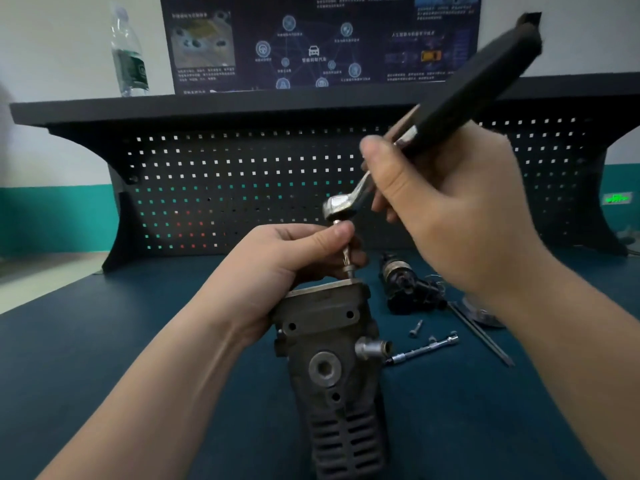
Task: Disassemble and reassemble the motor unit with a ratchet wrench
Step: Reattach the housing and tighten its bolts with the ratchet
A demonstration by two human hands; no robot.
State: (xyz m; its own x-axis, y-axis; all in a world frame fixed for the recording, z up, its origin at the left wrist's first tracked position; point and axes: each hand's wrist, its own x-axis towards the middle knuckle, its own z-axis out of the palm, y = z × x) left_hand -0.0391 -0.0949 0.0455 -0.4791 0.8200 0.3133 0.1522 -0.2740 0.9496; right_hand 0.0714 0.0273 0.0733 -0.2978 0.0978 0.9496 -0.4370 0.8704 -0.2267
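A grey metal motor housing with cooling slots stands on end on the dark blue bench. My left hand grips its top end, and its thumb and fingers pinch the bit extension under the wrench head. My right hand holds the ratchet wrench by its black handle, which is raised and tilted up to the right. The chrome wrench head sits directly above the housing's top right corner, with the bit pointing down onto it.
To the right of the housing lie a dark motor core with wires, a loose bolt, a socket extension bar, a thin screwdriver and a round metal part. A pegboard rises behind, with a water bottle on its shelf.
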